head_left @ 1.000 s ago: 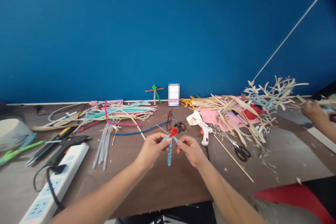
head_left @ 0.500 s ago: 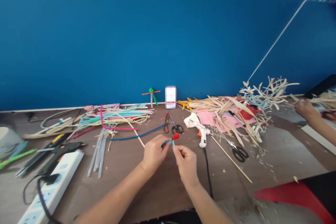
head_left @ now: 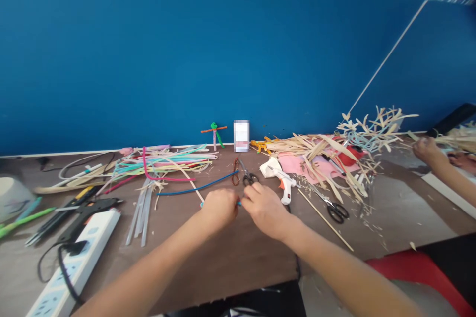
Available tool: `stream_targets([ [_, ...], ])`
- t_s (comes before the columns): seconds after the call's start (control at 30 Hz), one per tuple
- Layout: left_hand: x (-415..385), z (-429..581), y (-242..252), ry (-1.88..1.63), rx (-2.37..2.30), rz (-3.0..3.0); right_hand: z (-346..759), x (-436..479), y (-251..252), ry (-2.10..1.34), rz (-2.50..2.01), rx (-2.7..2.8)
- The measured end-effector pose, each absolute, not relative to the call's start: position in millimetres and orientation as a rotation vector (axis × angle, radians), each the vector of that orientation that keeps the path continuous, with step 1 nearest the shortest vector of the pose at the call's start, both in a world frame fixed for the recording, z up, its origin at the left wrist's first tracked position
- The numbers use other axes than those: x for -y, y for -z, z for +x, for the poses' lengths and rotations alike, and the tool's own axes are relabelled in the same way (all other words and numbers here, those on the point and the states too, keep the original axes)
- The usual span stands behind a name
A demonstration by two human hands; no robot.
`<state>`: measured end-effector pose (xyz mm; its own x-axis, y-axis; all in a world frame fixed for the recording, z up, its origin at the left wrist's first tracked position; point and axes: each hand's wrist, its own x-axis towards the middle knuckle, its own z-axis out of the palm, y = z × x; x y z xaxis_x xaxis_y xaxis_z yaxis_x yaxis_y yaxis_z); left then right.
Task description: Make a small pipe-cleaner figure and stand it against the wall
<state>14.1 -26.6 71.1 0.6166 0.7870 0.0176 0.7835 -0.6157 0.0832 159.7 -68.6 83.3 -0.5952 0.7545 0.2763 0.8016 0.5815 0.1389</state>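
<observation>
The person's left hand and right hand are close together above the brown table, their fingertips almost meeting. A short blue pipe cleaner lies mostly hidden inside the left hand. One small blue tip shows at the thumb side of that hand, and another shows in the narrow gap between the two hands. The left fingers are curled and pressed together around it, pinching it. The right fingers are bunched and reach to the blue bit in the gap, but the backs of the hands hide whether they pinch it or only touch it.

Just beyond the hands lie a pair of small scissors, a longer blue pipe cleaner and a brown bead string. A white glue gun sits to the right, and clear glue sticks lie to the left beside a black glue gun. Further right is a heap of dry leaf strips. At the right edge, a co-worker's hand is among pale strips.
</observation>
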Motion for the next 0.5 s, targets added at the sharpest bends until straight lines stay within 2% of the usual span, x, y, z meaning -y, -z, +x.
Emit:
stream_targets([
  [0.17,20,17,-80,0.026,-1.19,2.836,154,60,-113,0.383,-1.108,2.865],
  [0.33,10,8,-87,-0.056,-0.973,2.887,152,41,-129,0.241,-1.255,2.95],
  [0.43,8,1,-87,-0.2,-0.795,2.901,156,25,-135,-0.054,-1.445,2.965],
  [0.5,8,-1,-87,-0.267,-0.703,2.924,159,13,-137,-0.404,-1.563,2.947],
])
